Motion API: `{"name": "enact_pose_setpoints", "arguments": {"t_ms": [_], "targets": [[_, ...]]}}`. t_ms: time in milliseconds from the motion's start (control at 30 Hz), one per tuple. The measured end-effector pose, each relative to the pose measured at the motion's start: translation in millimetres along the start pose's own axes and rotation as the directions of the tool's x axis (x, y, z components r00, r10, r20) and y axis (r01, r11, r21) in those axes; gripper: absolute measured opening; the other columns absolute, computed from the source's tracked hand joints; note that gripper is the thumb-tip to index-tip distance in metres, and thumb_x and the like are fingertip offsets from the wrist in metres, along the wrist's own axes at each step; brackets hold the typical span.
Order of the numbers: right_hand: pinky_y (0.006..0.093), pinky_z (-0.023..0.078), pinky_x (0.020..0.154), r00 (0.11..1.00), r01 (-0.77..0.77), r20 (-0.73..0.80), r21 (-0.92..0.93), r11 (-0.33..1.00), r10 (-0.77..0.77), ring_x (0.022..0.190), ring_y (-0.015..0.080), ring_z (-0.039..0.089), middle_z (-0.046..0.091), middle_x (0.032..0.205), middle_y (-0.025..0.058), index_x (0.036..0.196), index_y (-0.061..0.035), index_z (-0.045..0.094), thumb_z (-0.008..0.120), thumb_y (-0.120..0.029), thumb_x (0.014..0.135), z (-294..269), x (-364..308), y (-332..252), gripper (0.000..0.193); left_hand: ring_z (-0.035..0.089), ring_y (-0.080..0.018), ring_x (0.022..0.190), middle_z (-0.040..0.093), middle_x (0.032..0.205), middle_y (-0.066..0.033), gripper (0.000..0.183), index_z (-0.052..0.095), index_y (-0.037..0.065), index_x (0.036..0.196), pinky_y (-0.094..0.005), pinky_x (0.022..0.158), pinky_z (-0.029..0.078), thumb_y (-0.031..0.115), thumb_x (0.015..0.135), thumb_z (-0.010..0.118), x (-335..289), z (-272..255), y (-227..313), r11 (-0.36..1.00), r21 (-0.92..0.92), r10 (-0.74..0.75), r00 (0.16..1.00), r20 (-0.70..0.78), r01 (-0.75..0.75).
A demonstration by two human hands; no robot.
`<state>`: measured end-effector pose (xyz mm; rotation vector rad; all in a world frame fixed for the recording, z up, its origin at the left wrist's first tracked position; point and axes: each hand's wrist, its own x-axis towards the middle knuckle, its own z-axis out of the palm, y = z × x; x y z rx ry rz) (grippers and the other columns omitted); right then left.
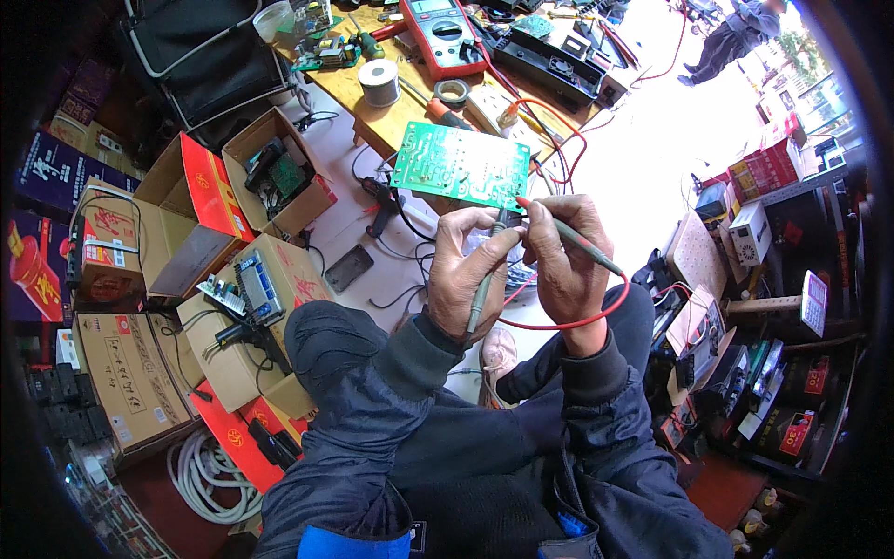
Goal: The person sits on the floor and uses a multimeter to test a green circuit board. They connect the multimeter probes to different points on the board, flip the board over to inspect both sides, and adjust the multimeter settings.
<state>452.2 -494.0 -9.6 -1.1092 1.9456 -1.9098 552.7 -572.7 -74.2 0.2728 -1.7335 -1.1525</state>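
My left hand (463, 265) is closed around a grey-green test probe (481, 300) with a dark upper end. In my right hand (568, 265) is a second test probe (589, 246), red at the tip, with a red lead looping below my wrist. Both tips meet at the lower right corner of a green circuit board (461, 160), solder side up; I cannot tell exactly which points they touch. The board tilts at the table's near edge, and what supports it is partly hidden. A red multimeter (445, 39) lies beyond it on the wooden table (346, 101).
On the table are a solder spool (379, 82), a tape roll (452, 91), a screwdriver (368, 42) and a long black housing (549, 67). Open cardboard boxes (191, 219) stand left; cables (396, 252) trail on the floor. Shelves of electronics line the right. A person (736, 42) is far right.
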Motion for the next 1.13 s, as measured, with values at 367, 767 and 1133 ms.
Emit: {"name": "enact_pose_setpoints", "arguments": {"t_ms": [367, 767, 1133], "targets": [[0.0211, 0.047, 0.056, 0.999, 0.028, 0.020, -0.045, 0.999, -0.027, 0.063, 0.0073, 0.058, 0.065, 0.080, 0.0066, 0.104, 0.0023, 0.060, 0.063, -0.011, 0.105, 1.9, -0.5, 8.2, 0.014, 0.059, -0.0298, 0.109, 0.053, 0.114, -0.0151, 0.040, 0.075, 0.003, 0.113, -0.0374, 0.095, 0.051, -0.015, 0.078, 0.071, 3.6, -1.1, -7.2, 0.999, 0.033, 0.036, 0.999, -0.037, -0.035], [0.0250, 0.047, 0.057, 0.999, -0.038, 0.000, -0.008, 0.999, 0.038, 0.066, 0.0086, 0.061, 0.068, 0.076, 0.0072, 0.101, 0.0015, 0.066, 0.068, -0.008, 0.100, 2.5, -0.2, 9.0, 0.010, 0.059, -0.0279, 0.109, 0.052, 0.115, -0.0141, 0.037, 0.074, 0.001, 0.114, -0.0364, 0.096, 0.052, -0.015, 0.081, 0.069, 4.3, -4.2, -6.0, 0.995, 0.094, 0.030, 0.999, 0.011, -0.031], [0.0262, 0.051, 0.060, 0.996, -0.085, 0.011, -0.023, 0.996, 0.086, 0.067, 0.0100, 0.064, 0.069, 0.075, 0.0080, 0.103, 0.0016, 0.066, 0.067, -0.012, 0.101, 0.3, -1.8, 13.3, 0.014, 0.060, -0.0308, 0.108, 0.054, 0.117, -0.0148, 0.036, 0.075, 0.005, 0.115, -0.0377, 0.096, 0.052, -0.012, 0.084, 0.070, -5.1, 2.7, -18.1, 0.999, -0.008, -0.046, 0.999, -0.022, 0.046]]}}
